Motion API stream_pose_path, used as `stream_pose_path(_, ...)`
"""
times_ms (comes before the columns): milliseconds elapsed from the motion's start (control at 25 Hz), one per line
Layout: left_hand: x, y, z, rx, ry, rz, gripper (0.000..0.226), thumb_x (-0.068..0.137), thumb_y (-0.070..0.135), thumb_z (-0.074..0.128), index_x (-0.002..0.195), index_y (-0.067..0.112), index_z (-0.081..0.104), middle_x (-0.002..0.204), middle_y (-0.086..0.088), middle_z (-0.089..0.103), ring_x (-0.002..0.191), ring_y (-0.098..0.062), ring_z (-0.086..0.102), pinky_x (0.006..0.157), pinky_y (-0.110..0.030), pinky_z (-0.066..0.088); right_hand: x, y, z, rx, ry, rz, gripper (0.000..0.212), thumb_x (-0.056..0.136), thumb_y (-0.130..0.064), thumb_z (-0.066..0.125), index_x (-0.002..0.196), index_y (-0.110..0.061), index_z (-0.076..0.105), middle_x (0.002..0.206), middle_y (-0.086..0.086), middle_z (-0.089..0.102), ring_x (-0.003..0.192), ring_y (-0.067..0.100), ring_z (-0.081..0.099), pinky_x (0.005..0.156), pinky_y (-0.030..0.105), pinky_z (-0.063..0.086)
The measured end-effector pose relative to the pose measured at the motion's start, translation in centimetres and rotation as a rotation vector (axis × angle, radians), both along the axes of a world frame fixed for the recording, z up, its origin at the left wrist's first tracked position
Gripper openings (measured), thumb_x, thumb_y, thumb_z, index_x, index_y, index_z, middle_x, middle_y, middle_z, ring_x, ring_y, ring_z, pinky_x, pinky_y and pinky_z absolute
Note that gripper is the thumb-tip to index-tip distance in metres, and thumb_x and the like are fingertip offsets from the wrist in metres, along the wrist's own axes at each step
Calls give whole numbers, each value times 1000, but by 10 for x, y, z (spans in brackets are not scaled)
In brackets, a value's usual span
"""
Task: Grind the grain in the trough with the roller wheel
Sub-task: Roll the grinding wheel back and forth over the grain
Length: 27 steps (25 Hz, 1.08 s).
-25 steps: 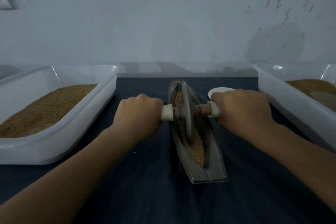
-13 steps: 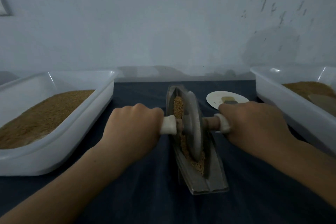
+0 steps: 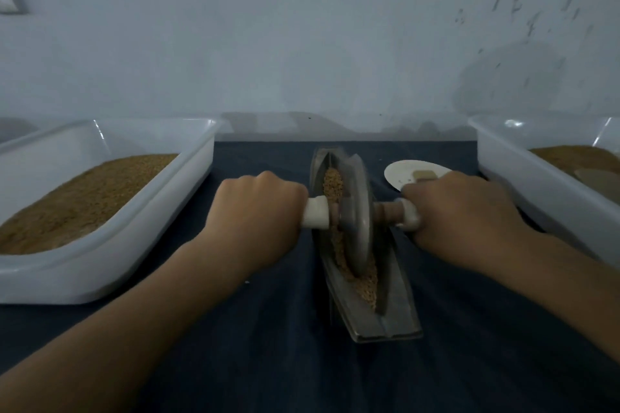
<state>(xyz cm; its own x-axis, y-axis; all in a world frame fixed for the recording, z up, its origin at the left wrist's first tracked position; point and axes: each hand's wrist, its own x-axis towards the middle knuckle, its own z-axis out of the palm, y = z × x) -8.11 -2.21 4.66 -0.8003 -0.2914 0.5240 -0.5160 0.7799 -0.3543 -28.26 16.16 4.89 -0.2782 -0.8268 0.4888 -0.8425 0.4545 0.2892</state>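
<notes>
A narrow grey metal trough [image 3: 396, 318] lies lengthwise on the dark cloth, holding tan grain [image 3: 332, 184] along its groove. A grey metal roller wheel [image 3: 357, 214] stands upright in the trough near its middle, with grain in front of and behind it. Its wooden axle ends in white handle caps. My left hand [image 3: 258, 214] grips the left handle and my right hand [image 3: 459, 214] grips the right handle, both as fists with knuckles up.
A white plastic tub [image 3: 141, 238] of brown grain stands at the left; another white tub [image 3: 536, 198] with grain is at the right. A small white dish [image 3: 399, 173] with a tan block sits behind my right hand. A pale wall rises behind the table.
The wheel has rolled back toward me along the trough, from its far part to the middle, with both hands following. More grain now shows at the far end.
</notes>
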Motion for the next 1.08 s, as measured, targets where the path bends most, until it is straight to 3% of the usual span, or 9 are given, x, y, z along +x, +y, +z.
stream_pose_path(120,-4,4,5,-45,-15,46,37,62,30,80,65,28,43,52,8,24,39,-14,23,45,-21,8,-3,4,-10,-7,-70,-71,27,72,-48,59,68,-34,37,63,-12,39,51,16,40,47,22,12)
stream_pose_path(240,-34,-15,8,95,12,174,15,85,33,64,82,24,53,64,5,35,50,-17,31,49,-30,25,-11,-44,2,-37,-133,-87,22,85,-37,63,77,-28,45,73,-8,53,64,16,48,50,27,25)
stream_pose_path(320,-46,-25,15,221,-4,226,15,88,37,62,92,23,59,73,2,43,62,-20,41,58,-34,34,-15,-68,16,4,-145,-80,21,90,-41,65,83,-29,48,85,-2,61,76,22,57,59,30,35)
stream_pose_path(440,-33,-17,11,228,-3,196,11,88,36,62,90,26,59,69,5,39,55,-16,35,55,-33,32,-12,-55,21,54,-132,-55,21,87,-38,65,80,-31,47,81,-5,55,72,20,53,58,31,34)
stream_pose_path(640,6,15,6,2,-13,92,65,59,37,81,62,31,16,52,11,18,41,-8,10,45,-21,7,5,6,-3,16,-128,-46,20,72,-47,52,65,-41,35,66,-11,44,53,6,31,46,24,20)
stream_pose_path(720,-2,13,2,42,-40,131,49,70,36,75,63,30,27,56,9,24,43,-10,16,45,-24,12,3,-4,-3,5,-121,-67,24,74,-43,56,65,-36,35,64,-11,45,54,8,36,46,25,21)
stream_pose_path(840,-32,-6,8,153,11,195,8,89,28,60,84,25,55,66,4,37,51,-15,31,51,-32,28,-7,-46,7,-6,-141,-85,23,85,-34,63,75,-29,43,74,-9,52,66,17,51,52,28,28)
stream_pose_path(960,-42,-16,14,237,-4,224,6,91,27,58,94,23,61,74,2,47,62,-19,45,57,-34,34,-14,-68,17,35,-121,-89,20,88,-37,65,81,-31,47,81,-5,55,75,21,58,57,30,33)
stream_pose_path(1080,-19,-1,4,202,11,180,11,89,33,60,84,27,52,66,8,38,54,-14,35,52,-31,29,-5,-40,10,23,-109,-42,31,84,-35,66,70,-30,39,73,-11,49,62,10,46,48,27,23)
